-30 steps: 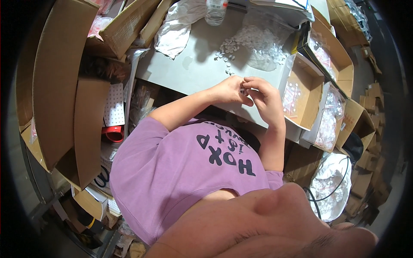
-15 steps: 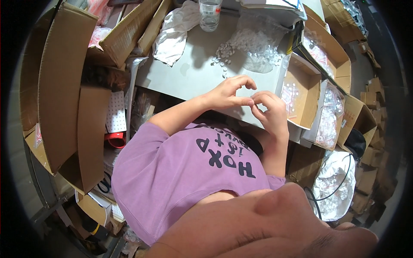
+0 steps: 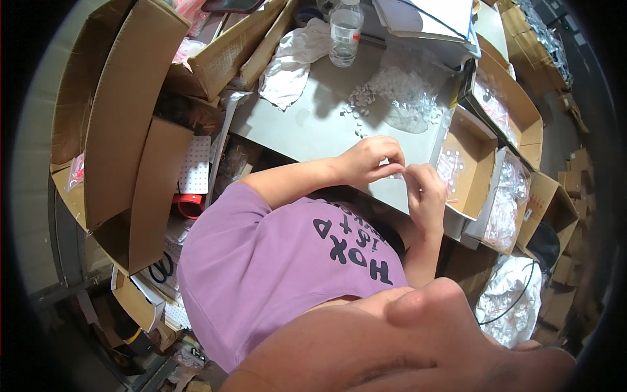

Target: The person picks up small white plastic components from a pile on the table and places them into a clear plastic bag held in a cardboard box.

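Note:
Over the near edge of the grey table (image 3: 287,137), my two hands meet fingertip to fingertip. My left hand (image 3: 372,160) is closed, its index finger bent down toward the thumb. My right hand (image 3: 428,193) pinches close beside it, with the other fingers curled. Whatever lies between the fingertips is too small to make out. Beyond the hands, small white round pieces (image 3: 361,97) lie loose on the table. More of them fill an opened clear plastic bag (image 3: 408,88).
To the right stands a cardboard tray (image 3: 480,153) holding small clear packets. Beside it are another box (image 3: 529,134) and a bag-filled carton (image 3: 503,202). A bottle (image 3: 345,36) and white cloth (image 3: 287,72) are at the back. Tall cartons (image 3: 134,117) crowd the left.
My left index finger has curled down toward the thumb, and the fingertips of both hands have drawn together. The whole view has shifted, so the table appears lower and farther right.

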A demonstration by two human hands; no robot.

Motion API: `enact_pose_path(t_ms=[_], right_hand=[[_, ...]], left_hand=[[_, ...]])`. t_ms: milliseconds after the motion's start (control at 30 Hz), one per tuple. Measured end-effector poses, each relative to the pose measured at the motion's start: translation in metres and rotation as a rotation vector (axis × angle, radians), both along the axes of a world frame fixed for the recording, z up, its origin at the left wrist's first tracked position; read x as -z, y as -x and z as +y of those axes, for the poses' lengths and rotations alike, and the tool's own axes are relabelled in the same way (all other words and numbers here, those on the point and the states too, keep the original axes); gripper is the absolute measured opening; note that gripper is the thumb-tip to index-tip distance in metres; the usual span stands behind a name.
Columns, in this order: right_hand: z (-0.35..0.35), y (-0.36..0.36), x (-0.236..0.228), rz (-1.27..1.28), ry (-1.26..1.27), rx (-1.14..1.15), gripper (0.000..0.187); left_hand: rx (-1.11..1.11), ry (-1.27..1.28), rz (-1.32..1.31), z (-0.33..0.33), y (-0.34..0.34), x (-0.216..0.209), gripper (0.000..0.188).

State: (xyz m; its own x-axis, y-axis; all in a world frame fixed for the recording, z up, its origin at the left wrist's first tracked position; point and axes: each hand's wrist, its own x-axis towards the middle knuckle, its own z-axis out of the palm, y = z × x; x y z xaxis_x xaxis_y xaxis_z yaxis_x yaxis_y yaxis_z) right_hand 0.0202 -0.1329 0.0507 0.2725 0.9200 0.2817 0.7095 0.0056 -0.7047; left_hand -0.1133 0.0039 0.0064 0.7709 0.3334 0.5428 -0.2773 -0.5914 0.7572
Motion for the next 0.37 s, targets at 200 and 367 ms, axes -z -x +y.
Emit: enact_pose_path(t_ms=[200, 367], right_hand=[[-0.04, -0.081, -0.007, -0.142, -0.197, 0.535, 0.008], [-0.111, -0.166, -0.001, -0.483, -0.226, 1.062, 0.012]], left_hand=[[-0.38, 0.52, -0.345, 0.09, 0.027, -0.026, 0.02], [-0.425, 1.219, -0.832, 0.234, 0.087, -0.065, 0.052]])
